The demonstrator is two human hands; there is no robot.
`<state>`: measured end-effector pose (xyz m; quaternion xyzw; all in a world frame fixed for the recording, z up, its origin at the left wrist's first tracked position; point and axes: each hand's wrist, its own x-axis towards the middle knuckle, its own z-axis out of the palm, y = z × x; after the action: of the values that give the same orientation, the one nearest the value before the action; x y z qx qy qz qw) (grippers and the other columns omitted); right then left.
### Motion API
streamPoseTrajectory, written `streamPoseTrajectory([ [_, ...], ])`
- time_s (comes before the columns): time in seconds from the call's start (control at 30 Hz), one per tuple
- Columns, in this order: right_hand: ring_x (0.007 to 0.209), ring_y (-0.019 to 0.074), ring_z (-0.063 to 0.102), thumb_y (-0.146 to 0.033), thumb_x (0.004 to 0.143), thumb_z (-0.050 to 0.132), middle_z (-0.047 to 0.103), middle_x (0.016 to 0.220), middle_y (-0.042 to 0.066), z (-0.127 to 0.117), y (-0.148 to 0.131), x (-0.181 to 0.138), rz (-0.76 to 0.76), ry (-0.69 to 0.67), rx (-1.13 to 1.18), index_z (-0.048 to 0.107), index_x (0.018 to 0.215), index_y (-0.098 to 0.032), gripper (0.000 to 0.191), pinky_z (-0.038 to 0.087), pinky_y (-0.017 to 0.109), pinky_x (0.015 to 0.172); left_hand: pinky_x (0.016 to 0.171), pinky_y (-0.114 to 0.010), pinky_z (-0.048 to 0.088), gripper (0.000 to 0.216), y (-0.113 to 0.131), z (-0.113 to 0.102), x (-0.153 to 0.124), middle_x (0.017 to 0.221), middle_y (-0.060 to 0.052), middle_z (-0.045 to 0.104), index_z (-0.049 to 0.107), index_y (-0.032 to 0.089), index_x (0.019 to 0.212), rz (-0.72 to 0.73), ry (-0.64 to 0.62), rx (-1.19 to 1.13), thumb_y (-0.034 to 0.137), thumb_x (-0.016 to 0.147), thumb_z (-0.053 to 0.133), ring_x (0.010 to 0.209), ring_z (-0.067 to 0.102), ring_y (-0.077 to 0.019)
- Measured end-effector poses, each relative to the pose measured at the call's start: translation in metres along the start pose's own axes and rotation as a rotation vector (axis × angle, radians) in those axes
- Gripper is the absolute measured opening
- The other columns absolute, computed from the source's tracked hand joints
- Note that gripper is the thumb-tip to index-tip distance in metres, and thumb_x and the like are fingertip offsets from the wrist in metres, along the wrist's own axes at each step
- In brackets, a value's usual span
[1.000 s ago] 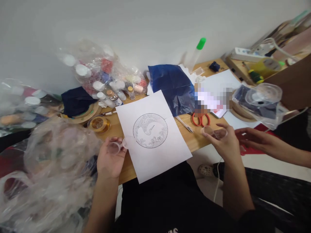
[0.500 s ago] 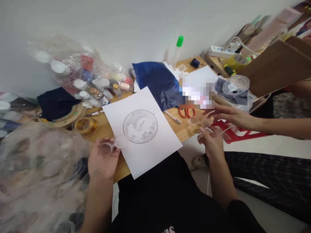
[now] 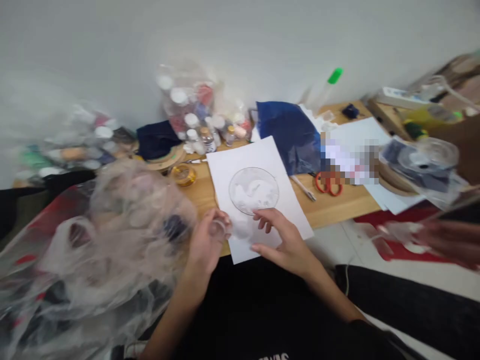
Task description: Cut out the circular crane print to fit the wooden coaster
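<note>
My left hand grips a small clear plastic cup over the left edge of a white sheet. A round translucent part, apparently the cup's lid, extends from it toward the right. My right hand faces it from the other side, thumb and fingers apart, holding nothing. Beneath both hands lies the white sheet of paper, printed with a circular line drawing of a bird and waves; motion blur softens the lines.
Orange-handled scissors and a pen lie right of the sheet. Behind are a blue sheet and bagged bottles. A gold wire spool and plastic bags are leftward. Another person's blurred hand holds a clear piece.
The view has swung left. My right hand has come from beside the other person's hand to over the paper, near my left hand. The other person's hand has drawn away rightward with a clear piece.
</note>
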<state>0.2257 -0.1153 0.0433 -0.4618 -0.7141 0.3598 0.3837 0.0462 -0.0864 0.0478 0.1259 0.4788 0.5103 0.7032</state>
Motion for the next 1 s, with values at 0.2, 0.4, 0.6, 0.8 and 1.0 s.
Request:
streamPoseTrajectory([
  [0.2, 0.083, 0.0231, 0.062, -0.026, 0.086, 0.058, 0.062, 0.099, 0.011, 0.032, -0.014, 0.046, -0.178, -0.349, -0.421, 0.053, 0.121, -0.014, 0.037, 0.054, 0.036, 0.067, 0.053, -0.02, 0.043, 0.026, -0.01, -0.007, -0.003, 0.07, 0.002, 0.059, 0.062, 0.015, 0.077, 0.076, 0.054, -0.114, 0.04, 0.074, 0.067, 0.06, 0.054, -0.0096],
  [0.4, 0.068, 0.0185, 0.061, -0.025, 0.085, 0.061, 0.064, 0.082, 0.005, 0.028, -0.024, 0.07, -0.197, -0.381, -0.429, 0.059, 0.109, -0.016, 0.026, 0.048, 0.029, 0.058, 0.082, -0.032, 0.048, 0.035, 0.009, -0.023, -0.022, 0.105, -0.006, 0.064, 0.054, 0.022, 0.117, 0.154, -0.089, 0.147, 0.045, 0.091, 0.047, 0.097, 0.061, -0.0199],
  [0.6, 0.058, 0.0102, 0.051, -0.025, 0.084, 0.062, 0.059, 0.071, -0.001, 0.016, -0.054, 0.091, -0.056, -0.554, -0.265, 0.063, 0.087, -0.016, 0.009, 0.038, 0.021, 0.054, 0.093, -0.035, 0.044, 0.023, 0.073, -0.083, -0.094, 0.11, -0.001, 0.064, 0.065, 0.033, 0.107, 0.61, -0.156, 0.685, 0.037, 0.087, 0.054, 0.106, 0.056, -0.0228],
  [0.8, 0.078, 0.0133, 0.061, -0.029, 0.085, 0.063, 0.067, 0.088, 0.003, 0.064, -0.109, 0.107, -0.252, -0.94, -0.134, 0.065, 0.095, -0.015, 0.017, 0.043, 0.022, 0.065, 0.063, -0.035, 0.048, 0.025, 0.104, -0.14, -0.104, 0.063, -0.004, 0.068, 0.065, 0.022, 0.067, 0.123, 0.293, 1.488, 0.03, 0.082, 0.047, 0.062, 0.063, -0.0237],
  [1.0, 0.08, 0.0222, 0.065, -0.03, 0.088, 0.054, 0.069, 0.094, 0.011, 0.144, -0.128, 0.108, -0.738, -1.104, -0.476, 0.067, 0.096, -0.01, 0.025, 0.048, 0.03, 0.057, 0.095, -0.047, 0.046, 0.044, 0.113, -0.151, -0.066, 0.122, -0.015, 0.063, 0.049, 0.016, 0.13, 0.574, 0.369, 1.731, 0.025, 0.09, 0.033, 0.114, 0.058, -0.0297],
])
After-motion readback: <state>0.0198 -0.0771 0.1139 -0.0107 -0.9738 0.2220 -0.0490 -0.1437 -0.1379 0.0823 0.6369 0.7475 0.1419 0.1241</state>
